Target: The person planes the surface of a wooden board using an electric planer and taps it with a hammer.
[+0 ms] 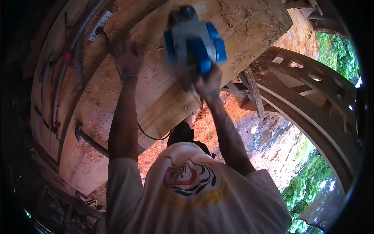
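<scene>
Hands number two: our right hand [210,82] grips one blue power tool [205,48] above the shaving-strewn wooden surface [241,46]. Our left hand [129,58] is blurred; we cannot tell whether it grasps anything. Beyond it, leftward, one white socket strip [104,20] holds one dark plug [100,30]; nearer us than that hand lies one hammer-like tool [94,143].

Power tool [196,43] and wood shavings [269,33] show a workshop.
</scene>
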The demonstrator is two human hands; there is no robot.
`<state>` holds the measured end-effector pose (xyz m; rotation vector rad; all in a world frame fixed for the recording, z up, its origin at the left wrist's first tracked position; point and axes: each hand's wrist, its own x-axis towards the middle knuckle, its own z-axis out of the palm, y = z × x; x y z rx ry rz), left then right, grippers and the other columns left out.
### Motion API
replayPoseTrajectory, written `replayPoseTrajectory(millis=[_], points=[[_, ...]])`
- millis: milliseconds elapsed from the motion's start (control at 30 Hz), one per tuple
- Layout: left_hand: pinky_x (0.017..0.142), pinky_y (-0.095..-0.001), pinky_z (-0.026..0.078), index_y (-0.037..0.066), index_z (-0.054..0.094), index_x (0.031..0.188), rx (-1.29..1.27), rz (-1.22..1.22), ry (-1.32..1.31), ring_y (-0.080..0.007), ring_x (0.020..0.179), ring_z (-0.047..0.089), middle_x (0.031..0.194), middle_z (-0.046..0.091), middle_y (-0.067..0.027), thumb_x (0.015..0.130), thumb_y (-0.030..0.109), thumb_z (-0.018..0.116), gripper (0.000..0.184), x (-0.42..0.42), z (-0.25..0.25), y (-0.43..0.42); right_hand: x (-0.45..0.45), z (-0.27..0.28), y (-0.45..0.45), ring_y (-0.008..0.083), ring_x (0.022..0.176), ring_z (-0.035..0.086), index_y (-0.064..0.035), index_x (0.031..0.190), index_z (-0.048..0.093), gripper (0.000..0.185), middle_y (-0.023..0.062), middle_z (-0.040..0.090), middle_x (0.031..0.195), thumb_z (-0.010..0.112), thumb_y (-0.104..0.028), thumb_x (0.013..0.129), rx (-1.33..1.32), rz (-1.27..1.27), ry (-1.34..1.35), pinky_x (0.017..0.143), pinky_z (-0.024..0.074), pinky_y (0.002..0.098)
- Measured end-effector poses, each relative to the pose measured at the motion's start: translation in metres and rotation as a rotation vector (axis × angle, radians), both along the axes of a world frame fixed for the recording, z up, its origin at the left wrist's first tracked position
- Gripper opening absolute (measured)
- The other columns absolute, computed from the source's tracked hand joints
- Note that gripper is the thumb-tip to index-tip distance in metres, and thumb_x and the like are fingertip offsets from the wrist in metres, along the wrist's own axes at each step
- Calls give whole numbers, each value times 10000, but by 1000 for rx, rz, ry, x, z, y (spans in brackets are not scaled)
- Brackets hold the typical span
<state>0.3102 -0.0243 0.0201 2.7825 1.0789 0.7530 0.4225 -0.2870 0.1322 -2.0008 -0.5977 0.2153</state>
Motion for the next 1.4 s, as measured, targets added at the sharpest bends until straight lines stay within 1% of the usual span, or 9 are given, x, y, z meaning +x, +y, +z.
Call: replayPoseTrajectory(millis=[233,400,433,667,967,1033,1233,1333,1400], points=[[1224,-566,286,163,523,1498,-126,9,34,-429,1391,463,1415,570,-239,954,379,581,588,-2,8,-4,112,-15,124,346,610,670,43,827,670,294,253,681,716,679,-249,792,147,22,-219,575,514,451],[1216,-554,295,183,502,1517,-59,-43,-77,-435,1352,512,1453,561,-220,947,383,597,611,-4,-6,4,12,-13,14,143,601,603,-38,972,699,174,44,592,616,645,-174,877,106,116,188,542,490,340],[1217,-551,291,195,483,1532,-62,-10,-35,-406,1383,495,1486,544,-200,964,407,576,613,-4,-3,1,-21,-1,-18,232,666,694,16,982,693,214,139,700,737,673,-155,857,23,73,268,610,535,385],[1233,-543,270,231,435,1566,-75,48,72,-353,1466,432,1573,487,-153,1003,439,518,605,-4,-1,1,-178,43,-158,185,622,687,-1,1092,642,238,140,631,660,662,-73,865,-180,71,493,555,520,357],[1182,-513,351,97,516,1482,-143,-29,-132,-404,1363,503,1481,542,-232,998,290,518,521,-10,-3,7,-59,8,17,385,631,712,-8,958,643,238,200,671,685,711,-143,775,-31,100,192,593,557,447],[1154,-509,381,74,535,1457,-103,-3,-151,-410,1322,531,1426,585,-236,992,263,523,502,-7,0,9,-21,3,76,237,592,650,3,871,654,224,170,635,630,662,-209,798,6,73,67,566,512,401],[1131,-547,398,56,593,1312,-61,-62,-148,-399,1291,540,1266,627,-236,916,198,578,421,-10,-21,16,16,17,89,421,652,685,16,877,658,240,277,661,721,714,-190,767,-47,80,35,628,548,454],[1114,-520,432,93,551,1425,-189,-11,-95,-400,1297,552,1335,620,-216,967,253,541,486,-11,-34,21,-20,30,-7,320,668,731,11,992,693,317,186,704,703,744,-211,770,-63,14,158,642,567,422],[1096,-515,450,119,538,1456,-180,29,-46,-399,1292,558,1346,621,-205,976,262,537,501,-8,-30,20,-54,7,-96,139,668,692,6,1013,698,277,101,712,703,752,-169,804,-64,-116,314,611,551,335]])
